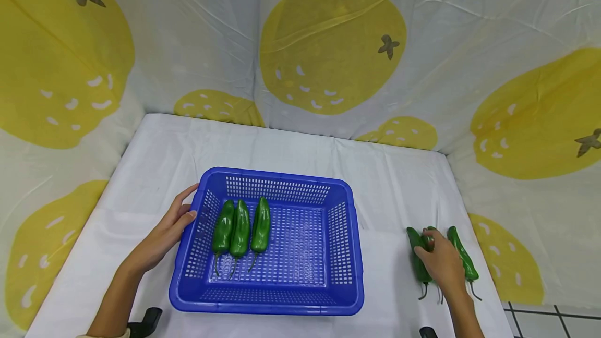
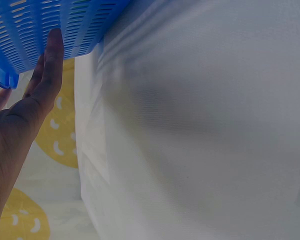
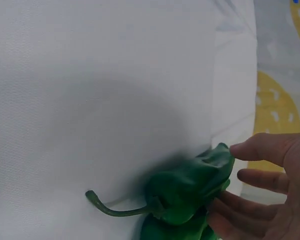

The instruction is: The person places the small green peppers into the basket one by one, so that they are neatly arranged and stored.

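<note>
A blue plastic basket (image 1: 266,309) with slotted walls stands on the white cloth. Three green chili peppers (image 1: 241,229) lie side by side in its left half, stems toward me. My left hand (image 1: 161,236) is at the basket's left side. In the left wrist view, a straight finger (image 2: 53,55) lies against the outer wall. To the right, my right hand (image 1: 441,262) has its thumb and fingers about the far end of a chili pepper (image 3: 190,185). Another pepper (image 1: 462,254) lies just right of that hand, and one (image 1: 418,260) on its left. The hand partly covers the middle pepper.
Creased white cloth (image 1: 382,186) covers the tabletop. Behind and at both sides hangs a pale curtain with large yellow fruit prints (image 1: 333,46). Floor tiles (image 1: 544,322) show at the lower right, beyond the table's edge.
</note>
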Tool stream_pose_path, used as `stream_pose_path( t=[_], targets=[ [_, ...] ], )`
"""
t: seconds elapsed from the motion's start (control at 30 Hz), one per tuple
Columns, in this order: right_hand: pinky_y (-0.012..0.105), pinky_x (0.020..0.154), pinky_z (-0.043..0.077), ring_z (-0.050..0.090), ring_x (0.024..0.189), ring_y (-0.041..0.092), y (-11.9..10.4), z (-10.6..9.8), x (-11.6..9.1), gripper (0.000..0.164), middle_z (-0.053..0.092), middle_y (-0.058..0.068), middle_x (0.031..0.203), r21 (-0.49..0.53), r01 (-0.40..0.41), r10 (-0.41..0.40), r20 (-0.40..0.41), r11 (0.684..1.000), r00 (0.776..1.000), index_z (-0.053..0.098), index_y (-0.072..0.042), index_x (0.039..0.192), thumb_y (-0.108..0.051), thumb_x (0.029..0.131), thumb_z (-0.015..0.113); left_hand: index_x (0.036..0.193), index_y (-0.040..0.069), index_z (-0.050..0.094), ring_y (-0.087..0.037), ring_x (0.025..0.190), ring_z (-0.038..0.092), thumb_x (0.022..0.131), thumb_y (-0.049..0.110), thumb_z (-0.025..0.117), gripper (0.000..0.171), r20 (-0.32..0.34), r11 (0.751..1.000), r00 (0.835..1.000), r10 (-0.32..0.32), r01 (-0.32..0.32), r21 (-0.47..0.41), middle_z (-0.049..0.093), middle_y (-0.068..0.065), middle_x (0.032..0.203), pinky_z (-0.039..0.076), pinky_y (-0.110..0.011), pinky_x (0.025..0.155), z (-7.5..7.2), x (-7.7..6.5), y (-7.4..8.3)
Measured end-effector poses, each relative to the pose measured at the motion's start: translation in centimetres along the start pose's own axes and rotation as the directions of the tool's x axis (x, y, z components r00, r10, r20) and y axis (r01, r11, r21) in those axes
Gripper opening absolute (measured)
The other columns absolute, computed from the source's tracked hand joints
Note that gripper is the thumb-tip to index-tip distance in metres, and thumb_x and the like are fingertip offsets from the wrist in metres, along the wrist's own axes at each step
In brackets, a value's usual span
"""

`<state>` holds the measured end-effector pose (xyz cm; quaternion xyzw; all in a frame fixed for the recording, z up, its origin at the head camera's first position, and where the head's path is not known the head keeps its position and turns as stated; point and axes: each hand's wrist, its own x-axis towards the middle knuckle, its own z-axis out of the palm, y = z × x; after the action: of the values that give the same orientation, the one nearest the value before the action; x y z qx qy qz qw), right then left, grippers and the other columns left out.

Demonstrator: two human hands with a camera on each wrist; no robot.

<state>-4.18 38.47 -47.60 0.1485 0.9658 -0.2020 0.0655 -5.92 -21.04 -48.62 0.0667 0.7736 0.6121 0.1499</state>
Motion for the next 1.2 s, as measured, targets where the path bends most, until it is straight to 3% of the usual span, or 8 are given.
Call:
stream_pose_path(
  t=[0.3, 0.63, 1.2],
  targets=[
    [0.041, 0.057, 0.049, 0.061, 0.081, 0.034, 0.3, 0.3, -0.1, 0.055, 0.061, 0.029, 0.106, -0.020, -0.049, 0.050, 0.055, 0.999, 0.997, 0.049, 0.005, 0.134, -0.019, 0.090, 0.069, 0.160, 0.028, 0.006, -0.042, 0.110, 0.059, 0.109, 0.028, 0.037, 0.060, 0.004, 1.000, 1.000, 0.002, -0.002, -0.002, 0.043, -0.029, 0.137, 0.053, -0.060, 0.087, -0.1, 0.1, -0.2],
    [0.051, 0.065, 0.051, 0.061, 0.092, 0.046, 0.8, 0.9, 0.0, 0.054, 0.060, 0.036, 0.110, -0.023, -0.065, 0.066, 0.055, 0.998, 0.996, 0.047, 0.008, 0.134, -0.018, 0.091, 0.068, 0.160, 0.028, 0.006, -0.041, 0.109, 0.059, 0.109, 0.028, 0.037, 0.060, 0.013, 1.000, 1.000, 0.007, -0.007, -0.015, 0.044, -0.028, 0.136, 0.053, -0.059, 0.087, -0.2, 0.2, -0.2],
    [0.052, 0.066, 0.051, 0.061, 0.093, 0.047, 1.1, 1.1, 0.0, 0.053, 0.060, 0.037, 0.109, -0.019, -0.043, 0.043, 0.032, 0.999, 0.999, 0.048, 0.009, 0.133, -0.015, 0.090, 0.068, 0.160, 0.029, 0.006, -0.042, 0.109, 0.060, 0.109, 0.028, 0.037, 0.060, 0.009, 1.000, 1.000, 0.006, -0.006, -0.013, 0.043, -0.028, 0.136, 0.055, -0.057, 0.085, -0.1, 0.1, -0.1]
  ],
)
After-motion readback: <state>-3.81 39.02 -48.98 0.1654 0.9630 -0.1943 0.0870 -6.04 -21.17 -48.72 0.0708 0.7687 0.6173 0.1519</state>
